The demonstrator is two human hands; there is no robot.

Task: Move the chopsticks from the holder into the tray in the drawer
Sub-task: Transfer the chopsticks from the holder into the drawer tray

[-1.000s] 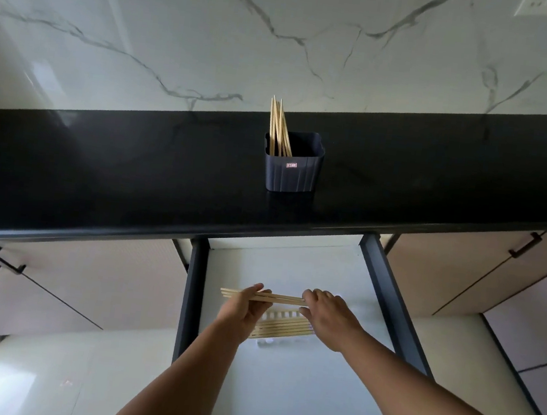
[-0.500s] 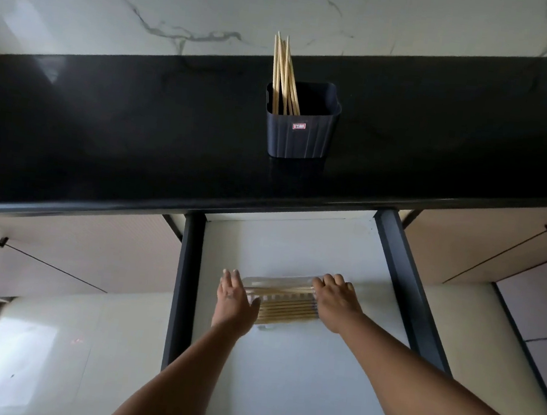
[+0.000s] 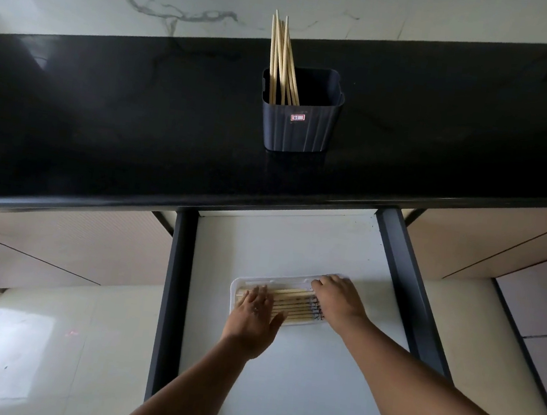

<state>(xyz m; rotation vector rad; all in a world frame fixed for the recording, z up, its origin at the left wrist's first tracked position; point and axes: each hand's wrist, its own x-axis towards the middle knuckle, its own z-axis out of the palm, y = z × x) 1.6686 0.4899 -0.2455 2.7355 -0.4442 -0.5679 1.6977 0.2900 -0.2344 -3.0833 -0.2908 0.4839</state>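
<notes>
Presently listed: drawer, pulled open; white tray in it, chopsticks laid lengthwise; holder far on the counter, several left. Left hand and right hand, flat and released, are pressed on the row, seemingly for levelling.

Under my palms the chopsticks look like pale, matt wood in a smooth white plastic tray. The ribbed dark plastic holder stands on a glossy black stone counter.
</notes>
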